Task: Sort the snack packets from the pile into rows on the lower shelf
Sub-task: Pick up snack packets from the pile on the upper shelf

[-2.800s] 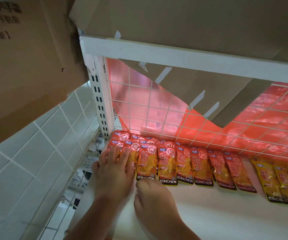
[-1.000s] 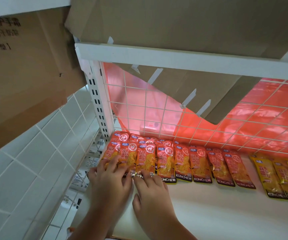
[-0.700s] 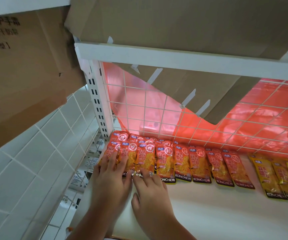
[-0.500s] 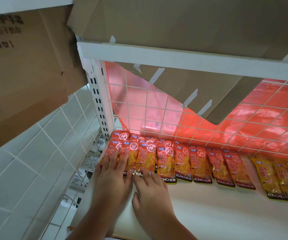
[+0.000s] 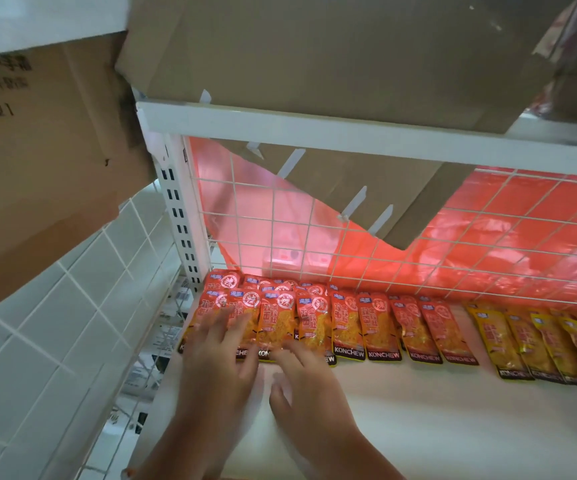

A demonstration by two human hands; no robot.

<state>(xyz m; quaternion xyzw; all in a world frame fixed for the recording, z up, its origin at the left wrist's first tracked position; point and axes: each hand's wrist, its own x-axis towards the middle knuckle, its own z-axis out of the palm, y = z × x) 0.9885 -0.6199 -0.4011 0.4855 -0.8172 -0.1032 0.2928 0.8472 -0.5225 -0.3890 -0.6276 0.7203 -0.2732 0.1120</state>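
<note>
Several orange-red snack packets [image 5: 346,323] marked KONCHEW lie side by side in a row at the back left of the white lower shelf [image 5: 453,420], with a second layer tucked behind them. A row of yellow packets [image 5: 536,344] continues to the right. My left hand [image 5: 217,362] lies flat, fingers straight, on the lower ends of the leftmost orange packets. My right hand [image 5: 301,379] sits beside it, straight fingertips touching the bottom edge of the packets just right of those. Neither hand holds a packet. The pile is out of view.
A white wire grid [image 5: 384,237] backs the shelf, with red plastic behind it. A white upper shelf rail [image 5: 315,129] carries cardboard boxes [image 5: 315,50] overhead. A slotted upright post [image 5: 179,220] stands at the left, with a tiled wall [image 5: 37,341] beyond it.
Both hands have slid slightly back toward me along the packets' bottom edges, fingers still flat. The leftmost packets have shifted a little; the camera has tilted.
</note>
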